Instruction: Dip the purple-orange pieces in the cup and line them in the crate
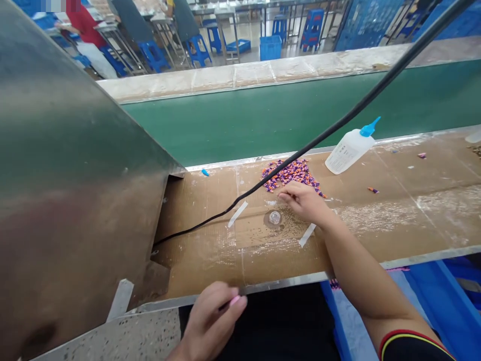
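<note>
My left hand (214, 318) is closed in front of the bench edge, with a small pink piece (235, 300) between thumb and fingers; its kind is too small to tell. Over the cardboard, my right hand (303, 203) is pinched at the near edge of a pile of small purple and orange pieces (289, 173). Whatever those fingertips hold is hidden. Just below and left of that hand, a small clear round dish (274, 217) sits on a wet-looking patch. A white squeeze bottle (349, 152) with a blue nozzle leans behind the right hand.
A black cable (330, 133) crosses diagonally above the cardboard-covered bench (203, 210). A metal housing (75, 175) rises at left. Behind runs a green belt (225, 125). Blue bins (432, 301) stand below at right. People sit at tables in the background.
</note>
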### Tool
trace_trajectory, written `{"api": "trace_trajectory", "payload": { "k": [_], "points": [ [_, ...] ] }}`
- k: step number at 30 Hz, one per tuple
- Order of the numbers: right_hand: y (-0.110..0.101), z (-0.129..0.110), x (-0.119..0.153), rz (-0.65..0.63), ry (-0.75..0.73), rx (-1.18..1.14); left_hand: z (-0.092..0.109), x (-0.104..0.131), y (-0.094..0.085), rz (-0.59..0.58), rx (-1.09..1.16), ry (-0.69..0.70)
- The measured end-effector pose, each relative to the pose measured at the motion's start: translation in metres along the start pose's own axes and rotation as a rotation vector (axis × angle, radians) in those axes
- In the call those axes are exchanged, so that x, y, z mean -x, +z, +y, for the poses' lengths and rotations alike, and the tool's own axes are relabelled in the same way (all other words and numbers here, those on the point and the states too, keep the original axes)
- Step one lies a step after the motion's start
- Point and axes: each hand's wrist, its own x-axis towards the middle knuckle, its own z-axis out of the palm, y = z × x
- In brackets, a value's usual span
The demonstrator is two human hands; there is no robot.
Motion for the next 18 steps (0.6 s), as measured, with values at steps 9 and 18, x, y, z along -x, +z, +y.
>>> {"api": "trace_trajectory", "payload": {
  "k": [9, 18],
  "points": [
    [-0.015, -0.03, 0.015, -0.172, -0.102, -0.121, -0.055, -0.092, 0.094, -0.017, 0.356, -0.135],
    [-0.002, -0.028, 0.019, -0.142, -0.142, 0.033, -0.063, -0.079, 0.104, 0.012, 0.914, -1.107]
  ]
}}
